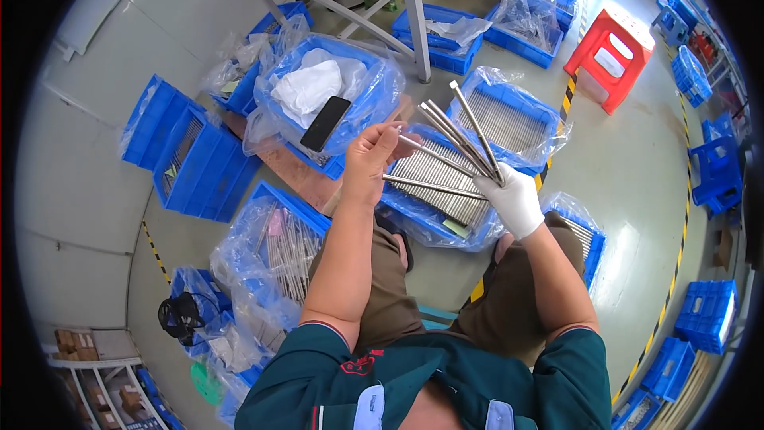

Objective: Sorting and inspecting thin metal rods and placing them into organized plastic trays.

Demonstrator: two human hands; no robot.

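Above a blue plastic crate (414,221), my white-gloved right hand (513,201) grips silver metal rods (461,142); bare left hand (368,162) alongside, grip unclear

Your head camera looks steeply down from above your chest, its picture upright, with your green shirt (509,374) filling the lower edge. Your left hand (370,158) and gloved right hand (513,201) sit near the middle, close to the lens. Beyond them you see forward along the floor (629,191) to distant stools and crates (the fisheye visibly bends the striped line (683,223) at right).
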